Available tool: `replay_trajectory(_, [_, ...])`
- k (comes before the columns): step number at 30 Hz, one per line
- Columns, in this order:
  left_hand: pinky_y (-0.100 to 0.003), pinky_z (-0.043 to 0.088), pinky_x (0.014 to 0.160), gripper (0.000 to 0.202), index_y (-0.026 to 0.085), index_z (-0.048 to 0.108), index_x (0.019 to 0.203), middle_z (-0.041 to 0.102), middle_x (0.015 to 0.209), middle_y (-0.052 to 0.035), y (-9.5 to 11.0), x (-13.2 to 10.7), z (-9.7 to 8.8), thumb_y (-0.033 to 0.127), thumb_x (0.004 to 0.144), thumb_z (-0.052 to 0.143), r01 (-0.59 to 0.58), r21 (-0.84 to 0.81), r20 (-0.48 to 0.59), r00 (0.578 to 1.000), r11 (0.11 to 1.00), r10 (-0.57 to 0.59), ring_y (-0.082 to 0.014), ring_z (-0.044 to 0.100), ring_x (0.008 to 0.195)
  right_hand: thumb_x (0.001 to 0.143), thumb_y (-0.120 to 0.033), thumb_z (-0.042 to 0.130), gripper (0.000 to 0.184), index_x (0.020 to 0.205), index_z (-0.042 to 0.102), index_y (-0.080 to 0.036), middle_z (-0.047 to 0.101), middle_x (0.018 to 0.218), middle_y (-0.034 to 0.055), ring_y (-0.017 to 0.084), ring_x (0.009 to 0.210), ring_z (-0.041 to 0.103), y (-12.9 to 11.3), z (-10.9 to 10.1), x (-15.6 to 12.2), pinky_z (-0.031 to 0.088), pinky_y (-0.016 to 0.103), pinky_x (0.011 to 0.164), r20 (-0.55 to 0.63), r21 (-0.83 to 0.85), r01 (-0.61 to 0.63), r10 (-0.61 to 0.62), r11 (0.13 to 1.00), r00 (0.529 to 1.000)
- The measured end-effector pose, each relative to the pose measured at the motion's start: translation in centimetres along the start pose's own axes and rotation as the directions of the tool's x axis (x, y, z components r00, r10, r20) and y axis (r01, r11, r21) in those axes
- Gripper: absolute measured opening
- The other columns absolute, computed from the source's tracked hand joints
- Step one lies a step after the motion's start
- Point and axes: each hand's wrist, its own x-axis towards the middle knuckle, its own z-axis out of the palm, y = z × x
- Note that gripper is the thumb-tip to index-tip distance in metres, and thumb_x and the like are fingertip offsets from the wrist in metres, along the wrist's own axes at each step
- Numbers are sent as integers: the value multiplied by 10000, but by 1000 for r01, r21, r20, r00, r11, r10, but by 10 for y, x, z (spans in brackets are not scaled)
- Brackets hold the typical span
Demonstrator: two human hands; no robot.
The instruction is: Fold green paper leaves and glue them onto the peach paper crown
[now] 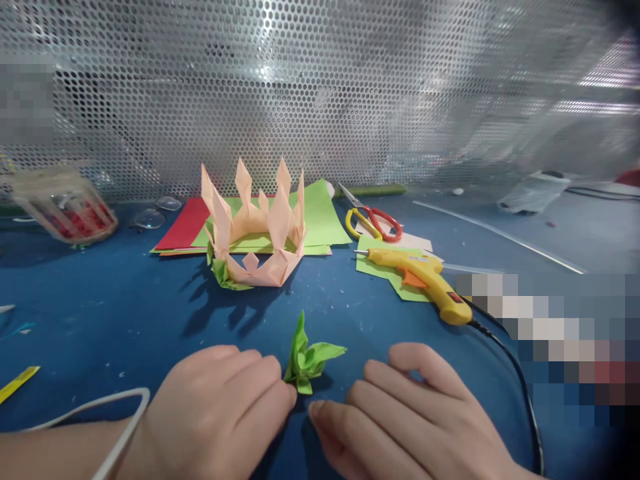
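A small green folded-paper sprig (pixel 303 363), its pointed leaves spread up and to the right, is at the fingertips of my left hand (pixel 217 407). This hand is closed, back upward, and appears to pinch the sprig's base; the thumb is hidden. Just to the right, my right hand (pixel 400 420) has its fingers curled and its fingertips apart from the sprig. Anything inside its grip is hidden. Beyond both hands stands a peach paper crown (pixel 280 233) with tall pointed tips and a green paper leaf (pixel 225 275) at its lower left.
Coloured paper sheets (pixel 323 217) lie behind the crown. A yellow glue gun (pixel 430 273) with a black cord rests on green paper at right, near red-and-yellow scissors (pixel 375 220). At left are a clear jar (pixel 75 207) and a yellow strip (pixel 19 383). Perforated metal (pixel 300 87) stands behind.
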Motion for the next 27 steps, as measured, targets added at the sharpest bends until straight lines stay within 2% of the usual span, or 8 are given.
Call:
replay_trajectory(3, [-308,251,455,466,189,518,599,480,517,38,-4,0,-1,152,1017,315,11,-82,60,998,997,-6,-136,390,461,846,-92,569,262,608,555,-199,507,481,-63,102,469,445,4,-1,2,330,304,588,11,138,-105,104,985,994])
replay_trajectory(7, [-306,252,459,464,190,558,634,495,526,34,-5,-2,-2,153,1022,305,-16,-86,33,999,996,19,-140,396,472,797,-128,633,126,882,587,-208,673,788,-21,128,724,625,10,-4,5,440,275,695,62,382,-350,354,855,933])
replay_trajectory(10, [-291,300,481,500,199,589,675,536,540,38,-3,-1,-1,105,1021,241,-52,-48,-19,999,997,51,-134,449,478,839,-175,588,105,935,612,-209,692,833,0,139,756,655,13,-1,9,512,242,674,298,512,-573,493,640,817])
replay_trajectory(14, [-243,395,517,438,204,582,726,609,633,41,-4,3,-3,230,1041,279,31,-150,97,995,988,-16,-117,555,545,827,-189,584,85,762,639,-195,681,671,-22,120,607,637,15,3,15,516,208,569,516,580,-728,527,364,675])
replay_trajectory(16, [-201,453,557,324,201,557,771,631,712,41,-6,5,-4,395,996,425,158,-311,125,984,937,-124,-102,598,608,806,-153,587,85,771,658,-184,696,681,-11,122,615,644,15,4,17,523,211,579,508,599,-721,531,347,678])
replay_trajectory(18, [-163,478,562,280,209,540,812,617,739,55,-8,6,-5,473,896,585,312,-444,182,949,840,-256,-86,596,614,783,-120,603,92,766,672,-178,707,708,3,124,635,652,15,3,18,530,218,595,453,634,-671,519,385,725])
replay_trajectory(21, [-138,464,526,135,234,557,840,588,728,80,-9,8,-5,311,857,666,452,-528,270,892,719,-362,-71,557,574,733,-55,622,130,744,692,-164,706,751,26,124,685,669,14,1,18,537,217,641,336,695,-549,466,464,819])
replay_trajectory(27, [-109,481,654,184,213,602,850,641,824,55,-9,9,-5,36,812,572,365,-605,213,931,708,-297,-57,621,703,703,-26,633,161,714,709,-167,695,784,27,125,713,678,12,-2,16,540,235,684,279,673,-501,441,543,853])
